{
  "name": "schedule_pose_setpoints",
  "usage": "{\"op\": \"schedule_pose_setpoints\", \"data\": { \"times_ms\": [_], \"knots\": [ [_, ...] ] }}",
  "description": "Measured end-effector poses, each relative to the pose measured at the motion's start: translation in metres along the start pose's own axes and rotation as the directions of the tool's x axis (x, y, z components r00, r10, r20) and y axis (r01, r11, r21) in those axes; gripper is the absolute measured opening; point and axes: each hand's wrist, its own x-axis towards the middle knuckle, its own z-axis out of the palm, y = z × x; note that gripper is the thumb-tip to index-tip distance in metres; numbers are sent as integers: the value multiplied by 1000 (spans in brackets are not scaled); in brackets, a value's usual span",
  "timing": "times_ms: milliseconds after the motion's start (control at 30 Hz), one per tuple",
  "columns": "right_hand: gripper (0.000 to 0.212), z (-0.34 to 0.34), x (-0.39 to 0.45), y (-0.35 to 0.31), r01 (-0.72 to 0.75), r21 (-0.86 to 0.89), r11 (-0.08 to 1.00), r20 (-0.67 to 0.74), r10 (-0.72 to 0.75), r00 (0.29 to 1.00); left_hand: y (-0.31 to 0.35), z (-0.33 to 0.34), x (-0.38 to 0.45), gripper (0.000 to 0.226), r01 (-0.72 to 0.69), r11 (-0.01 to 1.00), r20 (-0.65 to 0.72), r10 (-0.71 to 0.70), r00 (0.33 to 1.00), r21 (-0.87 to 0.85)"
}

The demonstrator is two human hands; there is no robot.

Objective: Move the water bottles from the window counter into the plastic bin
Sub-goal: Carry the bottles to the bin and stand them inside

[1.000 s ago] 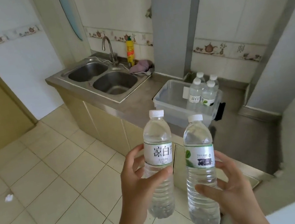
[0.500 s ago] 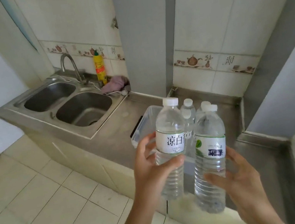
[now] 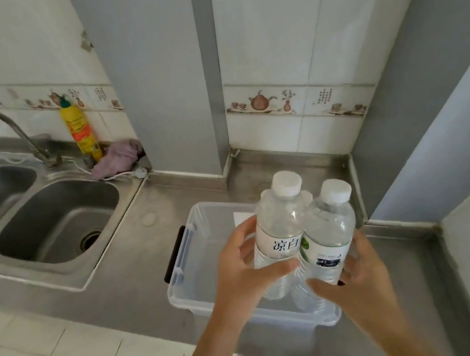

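Observation:
My left hand grips a clear water bottle with a white cap and a white label with black characters. My right hand grips a second water bottle with a white and green label. Both bottles are upright, side by side and touching, held above the right part of the clear plastic bin. The bin stands on the steel counter and has a black handle on its left end. The bottles standing inside the bin are almost wholly hidden behind the two I hold.
A double steel sink with a curved tap lies to the left. A yellow detergent bottle and a pink cloth sit behind it. A grey pillar rises behind the bin, and grey walls close off the right side.
I have come closer to the counter. Both hands carried the bottles forward and down, from in front of the counter to just over the bin.

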Motion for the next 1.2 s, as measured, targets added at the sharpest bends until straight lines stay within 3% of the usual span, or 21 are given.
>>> {"op": "schedule_pose_setpoints", "data": {
  "times_ms": [200, 333, 533, 800, 1033, 1200],
  "knots": [
    [89, 6, 3, 19, -7, -39, 999, -40, 6, 999, -29, -3, 11, 83, 10, 999, 33, -12, 999, 50],
    [84, 14, -3, 30, 46, -172, 984, -81, -61, 995, -48, -3, 0, 77, -48, 991, 21, 45, 999, 129],
    [82, 25, -11, 51, 33, -358, 933, -215, -117, 970, -68, -8, -3, 74, -209, 901, 16, 219, 975, 380],
    [84, 33, -16, 66, -9, -540, 842, -287, -174, 942, -90, -12, 0, 71, -242, 796, 129, 205, 970, 555],
    [84, 36, -16, 55, 92, -691, 717, -187, -300, 935, -88, -17, 1, 73, -261, 765, 181, 190, 965, 589],
    [78, 35, -22, 51, 97, -675, 731, -156, -271, 950, -80, -23, -4, 76, -257, 770, 176, 189, 966, 584]
  ]
}}
